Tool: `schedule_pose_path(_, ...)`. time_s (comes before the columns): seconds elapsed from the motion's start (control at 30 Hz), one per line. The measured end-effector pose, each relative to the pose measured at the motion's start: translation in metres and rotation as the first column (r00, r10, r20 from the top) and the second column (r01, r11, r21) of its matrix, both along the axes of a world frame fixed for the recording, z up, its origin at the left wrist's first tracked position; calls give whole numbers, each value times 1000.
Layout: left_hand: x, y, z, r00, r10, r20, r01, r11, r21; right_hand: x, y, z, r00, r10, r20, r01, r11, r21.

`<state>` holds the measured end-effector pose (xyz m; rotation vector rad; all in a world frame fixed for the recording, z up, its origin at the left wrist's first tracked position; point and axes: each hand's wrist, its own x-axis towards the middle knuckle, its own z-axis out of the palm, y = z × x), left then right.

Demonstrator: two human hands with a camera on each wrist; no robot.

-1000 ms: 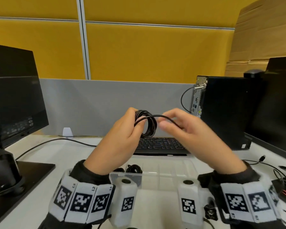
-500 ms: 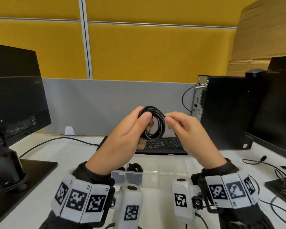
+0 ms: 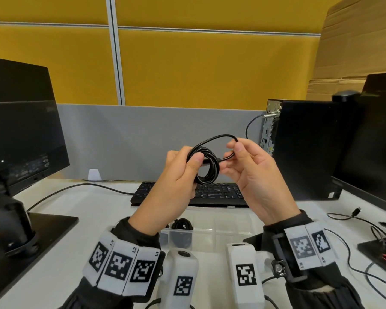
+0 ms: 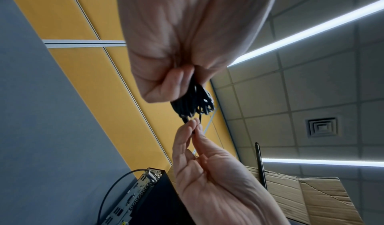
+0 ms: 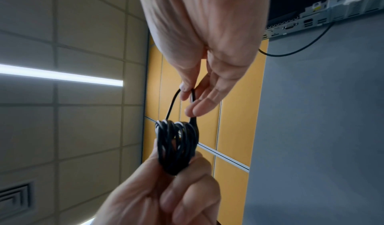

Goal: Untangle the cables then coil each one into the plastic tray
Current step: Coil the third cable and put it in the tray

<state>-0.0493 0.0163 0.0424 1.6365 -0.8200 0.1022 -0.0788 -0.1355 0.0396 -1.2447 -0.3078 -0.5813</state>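
A coil of black cable (image 3: pixel 206 168) is held up above the desk, gripped by my left hand (image 3: pixel 194 163) between thumb and fingers. My right hand (image 3: pixel 234 148) pinches the cable's loose last stretch, which arches out of the coil as one wide loop. The left wrist view shows the coil (image 4: pixel 193 100) under my left hand (image 4: pixel 178 87), with the right hand (image 4: pixel 194 126) pinching the strand. From the right wrist, the right hand (image 5: pixel 190 92) pinches the strand above the coil (image 5: pixel 176 144). Below on the desk, a clear plastic tray (image 3: pixel 221 229) holds another coiled black cable (image 3: pixel 182 224).
A black keyboard (image 3: pixel 218 194) lies just behind the tray. A monitor (image 3: pixel 20 134) and its base (image 3: pixel 47 226) stand at the left, a black PC tower (image 3: pixel 305 148) at the right. Loose thin cables (image 3: pixel 354 219) trail over the right side of the desk.
My right hand has drawn away from the coil to the right and upward, pulling the last turn out into a wide loop. The left hand keeps its grip on the coil.
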Motion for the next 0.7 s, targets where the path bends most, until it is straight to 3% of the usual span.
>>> schedule_pose_path(0.3,1,0,2,978,-122,-169,91,980,-179,5,2,-6,995,53,-89,-53,999,-6)
schedule_pose_path(0.57,-4,1,3,950,-239,-202,193,956,-222,10,10,-13,966,136,-218,-146,989,-31)
schedule_pose_path(0.7,-5,0,3,938,-271,-218,214,944,-252,11,13,-13,959,169,-229,-165,986,38)
